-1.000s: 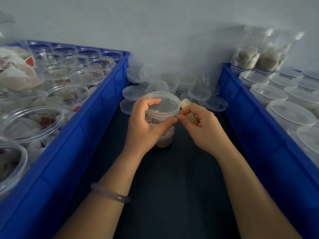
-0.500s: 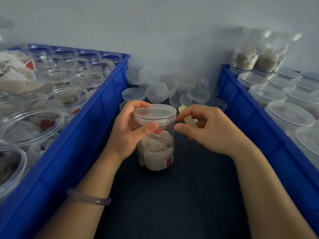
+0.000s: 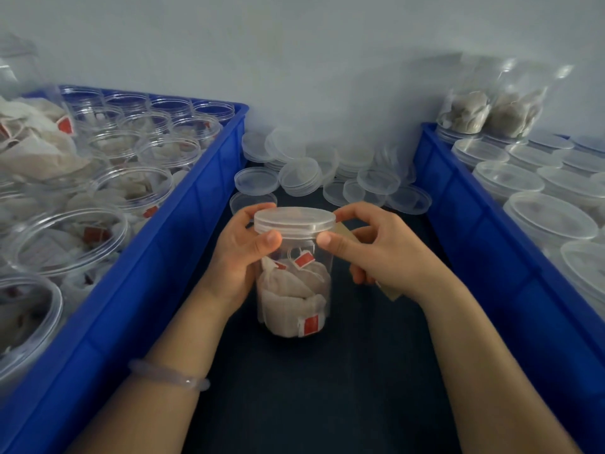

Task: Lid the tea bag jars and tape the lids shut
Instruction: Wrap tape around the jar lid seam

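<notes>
A clear plastic jar of tea bags with red tags stands upright on the dark mat, between two blue crates. A clear lid sits on top of it. My left hand grips the jar's upper left side, with the thumb on the front just below the lid. My right hand touches the lid's right rim with thumb and forefinger. Its lower fingers curl round a tan tape strip, whose other end sticks out below the palm.
The left blue crate holds several open jars with tea bags. The right blue crate holds several lidded jars. Loose clear lids are piled against the wall behind the jar.
The jar now appears lower and nearer, seen more from the side. My right hand, apart from the jar half a second ago, has come onto the lid's right rim with the strip.
</notes>
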`<state>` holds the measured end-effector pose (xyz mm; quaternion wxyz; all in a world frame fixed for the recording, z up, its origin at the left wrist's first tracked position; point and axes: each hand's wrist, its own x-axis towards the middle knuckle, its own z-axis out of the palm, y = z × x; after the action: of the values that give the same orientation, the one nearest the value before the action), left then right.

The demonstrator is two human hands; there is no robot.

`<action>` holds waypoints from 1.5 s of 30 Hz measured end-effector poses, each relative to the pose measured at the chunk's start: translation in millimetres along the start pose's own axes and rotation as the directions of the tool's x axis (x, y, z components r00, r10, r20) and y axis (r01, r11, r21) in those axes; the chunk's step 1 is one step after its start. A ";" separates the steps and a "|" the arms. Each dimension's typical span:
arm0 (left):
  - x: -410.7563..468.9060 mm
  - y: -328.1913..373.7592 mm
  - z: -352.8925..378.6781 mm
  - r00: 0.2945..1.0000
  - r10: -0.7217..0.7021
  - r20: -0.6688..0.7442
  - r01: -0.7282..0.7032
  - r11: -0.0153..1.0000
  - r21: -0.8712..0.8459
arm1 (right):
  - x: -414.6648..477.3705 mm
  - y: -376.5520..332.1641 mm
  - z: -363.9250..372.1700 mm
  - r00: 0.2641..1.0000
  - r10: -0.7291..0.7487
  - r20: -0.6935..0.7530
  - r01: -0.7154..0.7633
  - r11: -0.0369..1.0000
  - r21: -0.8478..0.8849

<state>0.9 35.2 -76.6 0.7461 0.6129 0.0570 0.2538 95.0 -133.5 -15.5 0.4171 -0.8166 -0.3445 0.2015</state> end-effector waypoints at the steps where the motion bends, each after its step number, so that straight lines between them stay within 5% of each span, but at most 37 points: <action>1: 0.0 -0.4 -1.2 1.000 -0.029 -0.001 0.029 1.000 -0.005 | 1.5 -0.3 1.8 1.000 0.004 -0.008 -0.004 1.000 0.013; 8: -2.1 -5.9 11.6 0.995 0.046 -0.084 -0.011 0.927 0.376 | -6.1 2.0 15.9 0.995 -0.041 -0.093 0.034 0.996 -0.077; 11: -1.4 -4.7 9.1 0.992 0.036 -0.117 0.007 0.939 0.344 | -14.8 0.6 4.1 0.999 -0.040 0.017 0.041 0.998 -0.056; 20: -4.2 4.6 6.5 0.991 -0.131 0.020 0.128 0.985 0.116 | -6.9 -8.6 -19.3 0.999 -0.043 0.016 0.045 0.988 -0.147; 27: -8.4 5.6 2.5 0.939 -0.240 0.247 0.258 0.965 -0.044 | 6.1 -6.7 -14.4 0.965 -0.032 0.259 0.026 0.999 0.026; 29: -8.3 9.9 5.2 0.969 -0.201 0.146 0.193 0.979 0.068 | 6.4 -2.0 -11.1 0.974 -0.038 0.223 0.032 0.999 0.032; 32: -4.3 12.9 7.7 0.991 0.057 -0.120 -0.018 0.953 0.304 | 1.4 1.8 -4.4 0.996 -0.043 0.073 0.042 0.999 0.010; 36: -7.9 11.1 20.7 0.994 0.070 -0.079 -0.027 0.892 0.450 | -5.3 0.0 8.9 0.987 -0.151 -0.047 0.142 0.978 -0.156; 41: -6.6 7.4 17.9 0.985 0.103 -0.135 -0.035 0.901 0.432 | -17.4 -4.9 1.5 0.983 -0.085 0.162 0.122 0.965 -0.232; 45: -4.2 9.9 13.2 0.996 0.035 -0.087 -0.004 0.944 0.331 | -17.3 -7.1 -8.5 0.993 -0.116 -0.021 0.110 0.978 -0.180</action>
<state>-0.5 22.8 -65.0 0.6270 0.7175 0.1266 0.2758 85.6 -147.8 -4.1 0.3586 -0.8328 -0.4003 0.1330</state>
